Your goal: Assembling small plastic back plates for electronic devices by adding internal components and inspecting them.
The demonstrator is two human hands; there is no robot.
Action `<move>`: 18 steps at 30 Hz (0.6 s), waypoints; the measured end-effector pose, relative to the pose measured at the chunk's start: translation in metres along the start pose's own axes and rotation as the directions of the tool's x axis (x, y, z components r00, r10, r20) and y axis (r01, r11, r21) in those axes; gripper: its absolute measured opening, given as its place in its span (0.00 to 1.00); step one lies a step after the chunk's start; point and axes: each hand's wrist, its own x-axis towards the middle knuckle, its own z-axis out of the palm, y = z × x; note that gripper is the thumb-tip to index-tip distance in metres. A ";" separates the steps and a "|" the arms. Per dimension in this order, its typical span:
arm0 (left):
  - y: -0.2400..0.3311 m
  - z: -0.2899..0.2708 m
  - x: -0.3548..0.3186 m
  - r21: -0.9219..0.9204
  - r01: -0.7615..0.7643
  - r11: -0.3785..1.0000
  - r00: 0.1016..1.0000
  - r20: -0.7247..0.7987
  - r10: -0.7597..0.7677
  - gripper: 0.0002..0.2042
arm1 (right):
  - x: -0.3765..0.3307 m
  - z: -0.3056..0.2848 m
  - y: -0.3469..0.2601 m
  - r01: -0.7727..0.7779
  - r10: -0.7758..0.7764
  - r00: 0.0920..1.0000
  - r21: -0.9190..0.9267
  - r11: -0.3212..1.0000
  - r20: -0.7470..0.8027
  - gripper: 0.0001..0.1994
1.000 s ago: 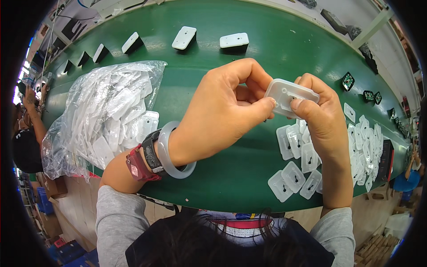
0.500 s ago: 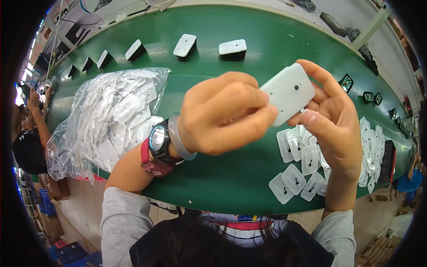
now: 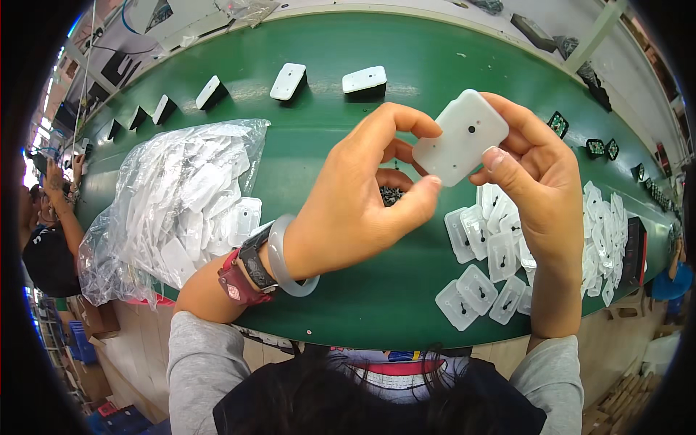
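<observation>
A thin white plastic cover (image 3: 464, 148) with rounded corners, a dark round spot and small holes is held up above the table. My right hand (image 3: 533, 163) grips its right side, thumb on the front face and fingers behind. At the cover's left end, my left hand (image 3: 362, 174) has its index finger and thumb at the edges, with other fingers partly hidden behind. Beneath my left hand lies a pile of small dark pieces (image 3: 392, 195), possibly screws, partly covered. Several translucent white covers (image 3: 478, 288), each with a dark piece on it, lie below my right hand.
A clear plastic bag (image 3: 196, 188) full of white covers lies at left. Several black units with white tops (image 3: 364, 80) line the far side. More white covers (image 3: 603, 239) and a dark box (image 3: 635, 250) lie at right, small circuit boards (image 3: 594, 148) beyond. A person (image 3: 51, 254) works at far left.
My left fingers have spread from a pinch on the cover's face to its left edges. The cover has shifted slightly left and up. The dark pile has come into view.
</observation>
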 end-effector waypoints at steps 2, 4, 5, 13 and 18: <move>0.001 -0.001 0.000 -0.112 0.117 0.987 0.993 0.018 -0.116 0.18 | 0.001 0.001 0.001 -0.006 0.006 1.000 -0.008 1.000 0.012 0.25; -0.001 -0.005 0.002 -0.197 0.189 0.962 0.981 0.003 -0.192 0.18 | 0.001 0.003 0.000 0.024 -0.025 1.000 -0.064 0.998 -0.016 0.25; -0.002 -0.008 0.004 -0.238 0.221 0.946 0.973 -0.004 -0.229 0.17 | 0.000 0.004 0.000 0.040 -0.043 0.999 -0.090 0.995 -0.027 0.25; -0.017 -0.045 0.028 -0.338 0.131 0.932 0.958 -0.197 -0.206 0.15 | -0.006 0.009 -0.003 0.104 -0.112 0.992 -0.145 0.984 -0.054 0.20; -0.023 -0.061 0.035 -0.314 0.081 0.946 0.949 -0.265 -0.170 0.13 | -0.006 0.011 -0.001 0.137 -0.147 0.989 -0.206 0.969 -0.032 0.19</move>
